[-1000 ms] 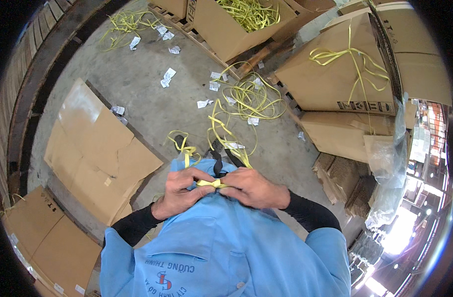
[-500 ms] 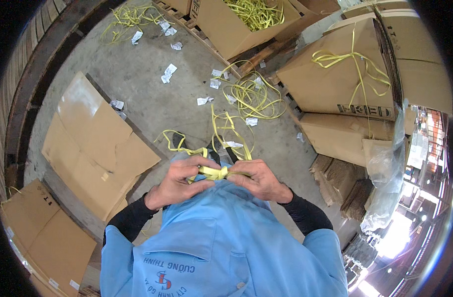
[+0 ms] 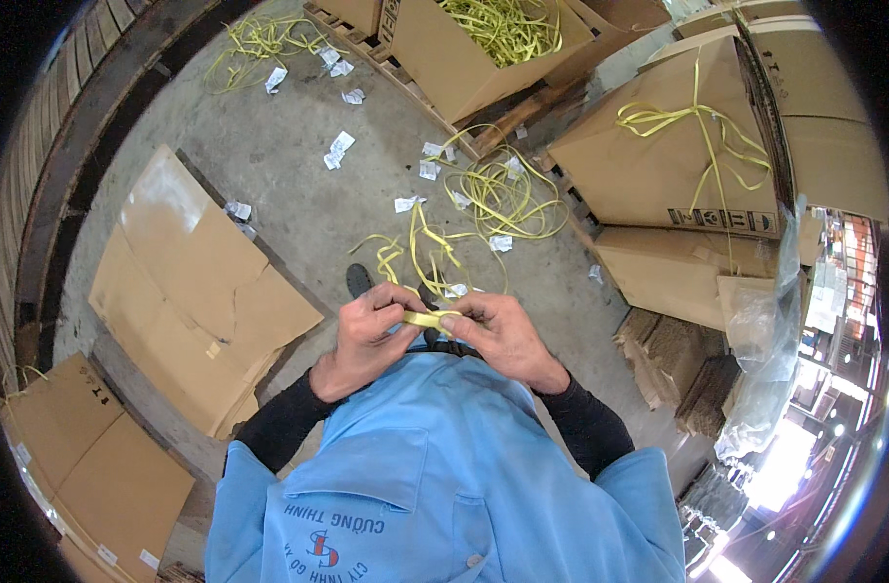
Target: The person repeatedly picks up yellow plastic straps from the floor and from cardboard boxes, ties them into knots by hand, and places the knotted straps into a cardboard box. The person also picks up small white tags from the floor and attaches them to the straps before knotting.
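A flat yellow strap (image 3: 424, 319) runs between my two hands in front of my waist. My left hand (image 3: 368, 335) pinches it between thumb and fingers on the left. From the right, my right hand (image 3: 503, 335) grips the same strap close to a folded or knotted spot, partly hidden by the fingers. Loose lengths of yellow strap (image 3: 421, 255) hang or lie beyond my hands, toward the floor near my feet. Further off, a tangled loop of yellow strap (image 3: 510, 199) rests on the concrete.
An open carton (image 3: 483, 83) full of yellow strapping stands on a pallet at the far side. Large cartons (image 3: 697, 136) are stacked at right beside plastic film (image 3: 770, 369). A flat cardboard sheet (image 3: 196, 282) lies left; crumpled paper scraps (image 3: 339, 149) litter the floor (image 3: 289, 175).
Both hands have moved slightly farther from my body with the strap. The knotted part looks flatter and is more covered by my fingers now.
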`<move>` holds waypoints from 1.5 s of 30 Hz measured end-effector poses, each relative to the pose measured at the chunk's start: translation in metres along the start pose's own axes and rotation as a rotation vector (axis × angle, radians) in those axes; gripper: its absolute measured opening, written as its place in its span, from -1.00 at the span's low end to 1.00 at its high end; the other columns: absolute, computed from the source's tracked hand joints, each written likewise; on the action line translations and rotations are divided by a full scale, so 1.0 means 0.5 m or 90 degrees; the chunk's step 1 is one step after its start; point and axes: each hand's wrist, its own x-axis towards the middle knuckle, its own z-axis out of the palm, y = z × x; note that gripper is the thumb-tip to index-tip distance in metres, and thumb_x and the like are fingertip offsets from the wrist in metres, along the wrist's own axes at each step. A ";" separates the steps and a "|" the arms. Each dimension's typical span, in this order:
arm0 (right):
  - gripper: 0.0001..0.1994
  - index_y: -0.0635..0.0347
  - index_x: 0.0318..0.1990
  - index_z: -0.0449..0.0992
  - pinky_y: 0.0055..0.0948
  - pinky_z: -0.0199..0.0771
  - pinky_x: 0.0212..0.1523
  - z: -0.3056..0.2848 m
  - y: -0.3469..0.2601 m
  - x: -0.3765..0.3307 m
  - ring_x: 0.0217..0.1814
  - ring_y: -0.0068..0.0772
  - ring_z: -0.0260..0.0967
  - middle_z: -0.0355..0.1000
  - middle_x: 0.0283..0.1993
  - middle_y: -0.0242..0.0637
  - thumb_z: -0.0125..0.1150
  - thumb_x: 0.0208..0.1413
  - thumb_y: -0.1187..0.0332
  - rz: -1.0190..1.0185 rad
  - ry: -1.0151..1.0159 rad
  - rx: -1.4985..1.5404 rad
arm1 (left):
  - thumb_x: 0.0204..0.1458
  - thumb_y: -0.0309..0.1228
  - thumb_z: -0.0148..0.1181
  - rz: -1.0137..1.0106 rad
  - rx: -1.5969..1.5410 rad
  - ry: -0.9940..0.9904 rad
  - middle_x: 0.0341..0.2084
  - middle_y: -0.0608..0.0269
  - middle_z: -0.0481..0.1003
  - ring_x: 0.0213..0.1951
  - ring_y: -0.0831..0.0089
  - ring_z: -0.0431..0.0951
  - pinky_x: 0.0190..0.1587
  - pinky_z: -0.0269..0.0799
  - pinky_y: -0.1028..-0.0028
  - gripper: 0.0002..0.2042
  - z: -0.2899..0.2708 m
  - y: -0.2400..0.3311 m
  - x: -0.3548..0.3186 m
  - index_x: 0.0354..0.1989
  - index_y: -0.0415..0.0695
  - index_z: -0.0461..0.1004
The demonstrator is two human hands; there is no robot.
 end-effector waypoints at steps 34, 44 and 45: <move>-0.79 0.33 -0.05 0.50 -0.37 0.38 0.02 -0.029 0.004 0.037 -0.09 -0.36 0.45 0.49 -0.25 -0.23 0.06 0.27 0.41 0.021 0.027 0.606 | 0.03 -0.44 0.36 -0.385 -0.224 -0.181 -0.57 0.48 0.43 -0.48 0.73 0.39 -0.44 0.30 0.56 -0.83 -0.042 -0.015 0.058 -0.43 -0.24 0.50; -0.33 0.37 0.32 0.15 -0.15 0.47 0.08 0.003 0.042 0.040 -0.03 0.00 0.52 0.46 -0.01 0.12 0.02 0.29 -0.02 0.095 -0.334 0.864 | -0.33 -0.55 0.34 0.148 0.191 -0.064 -0.65 0.19 0.32 -0.58 0.17 0.40 -0.57 0.27 0.26 -0.80 -0.061 -0.079 0.057 -0.57 -0.17 0.39; -0.30 0.39 0.32 0.14 -0.16 0.48 0.09 0.000 0.045 0.049 0.00 0.01 0.52 0.46 0.01 0.15 -0.02 0.30 -0.08 0.121 -0.403 0.907 | -0.32 -0.56 0.32 0.178 0.182 -0.120 -0.64 0.18 0.31 -0.57 0.17 0.40 -0.56 0.28 0.25 -0.81 -0.059 -0.078 0.055 -0.57 -0.17 0.37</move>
